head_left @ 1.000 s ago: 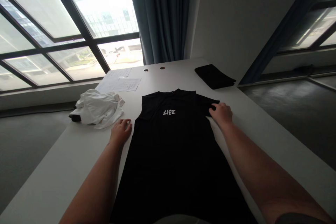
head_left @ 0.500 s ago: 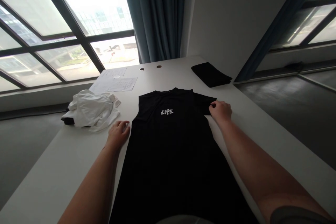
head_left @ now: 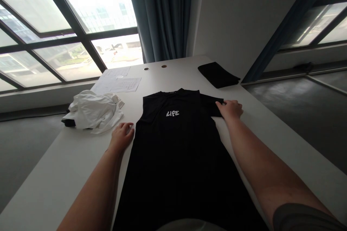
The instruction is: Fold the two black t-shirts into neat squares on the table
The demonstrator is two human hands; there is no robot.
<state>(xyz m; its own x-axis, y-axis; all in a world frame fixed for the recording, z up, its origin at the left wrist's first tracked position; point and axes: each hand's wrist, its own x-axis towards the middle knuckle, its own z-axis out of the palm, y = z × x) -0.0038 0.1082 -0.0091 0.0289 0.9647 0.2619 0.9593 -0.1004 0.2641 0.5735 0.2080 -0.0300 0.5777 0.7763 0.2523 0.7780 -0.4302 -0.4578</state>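
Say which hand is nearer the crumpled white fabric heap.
Left. The left hand is close to the heap; the right hand is across the black fabric T-shirt, at its sleeve.

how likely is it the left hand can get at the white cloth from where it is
Probably yes: the left hand is just beside the crumpled white cloth, seems to hold nothing, and no object shows between the two.

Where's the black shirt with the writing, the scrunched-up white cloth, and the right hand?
Black shirt (head_left: 177,151): head view, middle of its body.
White cloth (head_left: 92,110): head view, middle of the heap.
Right hand (head_left: 231,109): head view, back of the hand.
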